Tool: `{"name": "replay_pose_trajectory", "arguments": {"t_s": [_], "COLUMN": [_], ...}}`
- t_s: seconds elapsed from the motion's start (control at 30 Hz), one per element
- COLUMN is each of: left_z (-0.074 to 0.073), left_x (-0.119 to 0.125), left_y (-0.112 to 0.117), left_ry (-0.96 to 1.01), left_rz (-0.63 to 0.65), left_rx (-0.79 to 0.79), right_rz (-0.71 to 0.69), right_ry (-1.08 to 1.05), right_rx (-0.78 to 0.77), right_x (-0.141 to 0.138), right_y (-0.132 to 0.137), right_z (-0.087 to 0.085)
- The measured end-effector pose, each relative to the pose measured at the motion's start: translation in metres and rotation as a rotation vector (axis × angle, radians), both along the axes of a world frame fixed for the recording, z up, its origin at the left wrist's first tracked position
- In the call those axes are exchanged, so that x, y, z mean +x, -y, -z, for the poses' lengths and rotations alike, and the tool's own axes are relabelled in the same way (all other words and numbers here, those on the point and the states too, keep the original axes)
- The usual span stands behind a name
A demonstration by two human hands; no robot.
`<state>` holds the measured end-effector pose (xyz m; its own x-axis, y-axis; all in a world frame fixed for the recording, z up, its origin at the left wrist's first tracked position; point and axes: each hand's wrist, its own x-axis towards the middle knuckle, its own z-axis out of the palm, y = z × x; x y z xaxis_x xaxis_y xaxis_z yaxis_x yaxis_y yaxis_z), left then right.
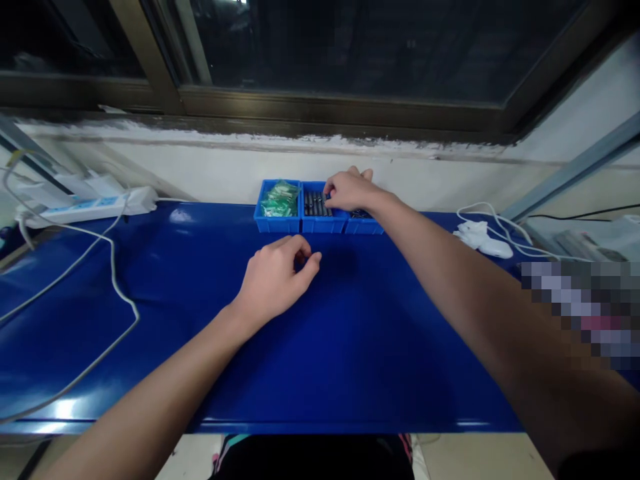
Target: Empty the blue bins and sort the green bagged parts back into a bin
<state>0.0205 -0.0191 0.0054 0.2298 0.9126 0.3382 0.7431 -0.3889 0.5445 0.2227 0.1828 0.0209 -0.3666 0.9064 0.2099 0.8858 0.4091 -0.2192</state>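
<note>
- Bins first: three small blue ones sit in a row at the far edge of the blue table [350, 347], pushed against the wall under the window, probably so the middle of the table is free for working.
- Middle bin [316, 208] holds dark rod-like pieces lying side by side. Too small to say what they are.
- Right hand [350, 190] is stretched out over that middle bin, fingers curled down at the pieces, knuckles up. Can't tell if it's got one pinched, the fingertips are hidden.
- That hand also covers most of the right bin [364, 223]; only some dark stuff shows inside.
- Left bin [277, 207] has green packets, nobody's touching it.
- Left hand [280, 277] rests on the table nearer the body, thumb and forefinger drawn close together. Looks like a narrow pinch, but I can't see anything in it.
- Off to the sides: a white power strip [100, 203] with its white cable [117, 287] looping across the table on the left, and a white bundle of cord [483, 239] on the right, both well apart from the hands.
</note>
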Motion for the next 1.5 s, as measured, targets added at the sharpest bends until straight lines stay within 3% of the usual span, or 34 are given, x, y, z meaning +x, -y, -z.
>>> {"name": "replay_pose_trajectory", "arguments": {"t_s": [0.27,0.57,1.07,1.27,1.4,1.5], "left_z": [0.002,0.0,0.002,0.009,0.019,0.029], "left_x": [0.003,0.003,0.004,-0.008,-0.025,-0.039], "left_y": [0.003,0.004,0.001,-0.011,-0.032,-0.051], "left_ry": [-0.025,-0.029,-0.032,0.024,-0.051,-0.06], "left_rz": [0.089,0.039,0.008,-0.121,-0.215,-0.257], "left_rx": [-0.025,-0.026,-0.045,0.074,0.234,0.149], "right_rz": [-0.107,0.016,0.13,0.216,0.36,0.435], "right_ry": [-0.03,0.069,0.061,-0.212,-0.339,-0.336], "right_rx": [0.012,0.0,-0.023,0.165,0.202,0.144], "right_x": [-0.013,-0.017,-0.018,0.013,0.037,0.047], "right_y": [-0.016,0.003,0.016,0.066,0.119,0.144], "right_z": [0.016,0.006,-0.004,-0.015,0.002,0.022]}}
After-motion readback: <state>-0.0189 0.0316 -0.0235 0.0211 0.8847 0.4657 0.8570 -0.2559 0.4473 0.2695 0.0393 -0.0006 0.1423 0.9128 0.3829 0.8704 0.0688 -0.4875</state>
